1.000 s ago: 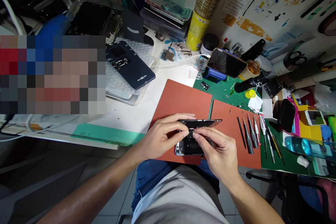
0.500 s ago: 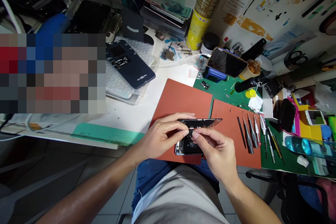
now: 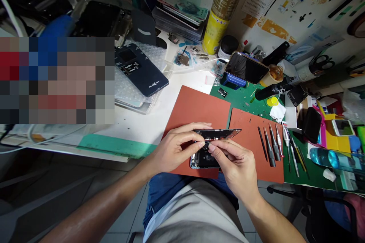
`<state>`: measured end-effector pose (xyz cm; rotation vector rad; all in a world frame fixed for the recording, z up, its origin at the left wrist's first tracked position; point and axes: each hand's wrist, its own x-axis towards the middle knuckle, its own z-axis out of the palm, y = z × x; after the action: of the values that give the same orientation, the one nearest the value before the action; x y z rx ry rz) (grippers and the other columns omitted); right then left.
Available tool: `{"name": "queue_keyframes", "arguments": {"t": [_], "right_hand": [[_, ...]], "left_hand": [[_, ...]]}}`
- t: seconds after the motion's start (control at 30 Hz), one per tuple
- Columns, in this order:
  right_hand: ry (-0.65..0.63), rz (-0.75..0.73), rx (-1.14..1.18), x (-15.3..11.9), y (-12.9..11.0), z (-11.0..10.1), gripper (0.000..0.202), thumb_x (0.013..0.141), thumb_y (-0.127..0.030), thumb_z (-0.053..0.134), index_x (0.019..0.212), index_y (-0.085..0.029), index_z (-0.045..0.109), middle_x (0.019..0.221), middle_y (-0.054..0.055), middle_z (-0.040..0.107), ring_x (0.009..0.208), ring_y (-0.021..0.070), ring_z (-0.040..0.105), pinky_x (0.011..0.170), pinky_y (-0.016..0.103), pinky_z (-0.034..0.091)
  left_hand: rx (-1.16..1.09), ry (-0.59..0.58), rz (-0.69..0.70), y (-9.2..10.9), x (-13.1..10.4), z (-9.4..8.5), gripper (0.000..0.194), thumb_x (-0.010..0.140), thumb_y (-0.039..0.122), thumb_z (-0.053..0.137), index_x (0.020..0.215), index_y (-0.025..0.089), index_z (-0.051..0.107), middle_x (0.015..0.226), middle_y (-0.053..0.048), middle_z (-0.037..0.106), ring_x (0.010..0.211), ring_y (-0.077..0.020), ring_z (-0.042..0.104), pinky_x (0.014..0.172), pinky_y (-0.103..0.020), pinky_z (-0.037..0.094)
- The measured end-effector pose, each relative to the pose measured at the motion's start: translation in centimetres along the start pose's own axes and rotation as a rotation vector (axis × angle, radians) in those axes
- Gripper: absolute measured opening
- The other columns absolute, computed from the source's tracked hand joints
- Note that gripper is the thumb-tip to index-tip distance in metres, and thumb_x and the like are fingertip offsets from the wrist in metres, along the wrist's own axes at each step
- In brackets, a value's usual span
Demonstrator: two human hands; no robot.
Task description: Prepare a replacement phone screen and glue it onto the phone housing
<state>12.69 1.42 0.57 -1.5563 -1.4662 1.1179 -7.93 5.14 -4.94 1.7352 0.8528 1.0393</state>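
Observation:
An opened smartphone lies in front of me, its body flat on the orange mat with the inner parts facing up. The phone's screen is raised at a tilt along the far side. My left hand is closed at the left end of the screen, fingers behind it and thumb at its lower edge. Thumb and index finger of my right hand are pinched over the gap between screen and body. Whatever small part sits in that pinch is hidden by the fingertips.
On the right orange mat lie several screwdrivers and a black stick. A phone leans on a blue stand behind. A dark blue device rests on bubble wrap at left. A spray can stands at the back.

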Motion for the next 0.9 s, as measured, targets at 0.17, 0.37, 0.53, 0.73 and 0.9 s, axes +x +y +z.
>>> {"name": "queue_keyframes", "arguments": {"t": [0.17,0.37,0.53,0.73,0.9], "right_hand": [[0.026,-0.113,-0.055,-0.16,-0.22,0.27,0.015,0.100,-0.025,0.074,0.104,-0.028,0.088,0.098,0.004,0.085,0.086,0.0207,0.080,0.082,0.033,0.065],[-0.002,-0.022,-0.010,-0.12,0.01,0.18,0.011,0.098,-0.028,0.078,0.101,-0.027,0.088,0.094,0.003,0.084,0.085,0.0211,0.080,0.083,0.034,0.065],[-0.075,0.119,0.139,-0.05,0.28,-0.11,0.011,0.098,-0.032,0.079,0.101,-0.028,0.089,0.092,0.002,0.082,0.082,0.0196,0.077,0.079,0.033,0.063],[-0.091,0.121,0.151,0.11,0.46,-0.11,0.011,0.099,-0.032,0.078,0.102,-0.028,0.088,0.091,0.002,0.081,0.081,0.0185,0.076,0.076,0.030,0.061],[0.027,-0.121,-0.038,-0.41,0.34,0.62,0.015,0.103,-0.024,0.070,0.104,-0.027,0.085,0.091,0.002,0.079,0.080,0.0165,0.073,0.077,0.029,0.058]], "left_hand": [[0.001,0.002,0.008,-0.04,-0.01,-0.01,0.016,0.106,0.017,0.062,0.100,0.021,0.076,0.143,-0.011,0.075,0.136,-0.0246,0.071,0.116,-0.038,0.057],[0.008,-0.001,0.002,0.09,-0.01,-0.04,0.017,0.106,0.017,0.062,0.099,0.021,0.076,0.143,-0.011,0.075,0.136,-0.0247,0.071,0.115,-0.036,0.057],[0.014,0.002,0.020,0.04,0.06,-0.04,0.016,0.106,0.015,0.062,0.099,0.021,0.076,0.141,-0.012,0.076,0.136,-0.0240,0.071,0.114,-0.036,0.058],[0.008,0.003,0.022,0.04,0.02,-0.07,0.016,0.106,0.014,0.063,0.099,0.021,0.076,0.141,-0.012,0.076,0.136,-0.0237,0.071,0.115,-0.036,0.058],[0.000,0.008,0.017,0.11,0.00,-0.11,0.015,0.105,0.014,0.063,0.100,0.020,0.076,0.140,-0.012,0.076,0.136,-0.0231,0.071,0.115,-0.034,0.057]]}}
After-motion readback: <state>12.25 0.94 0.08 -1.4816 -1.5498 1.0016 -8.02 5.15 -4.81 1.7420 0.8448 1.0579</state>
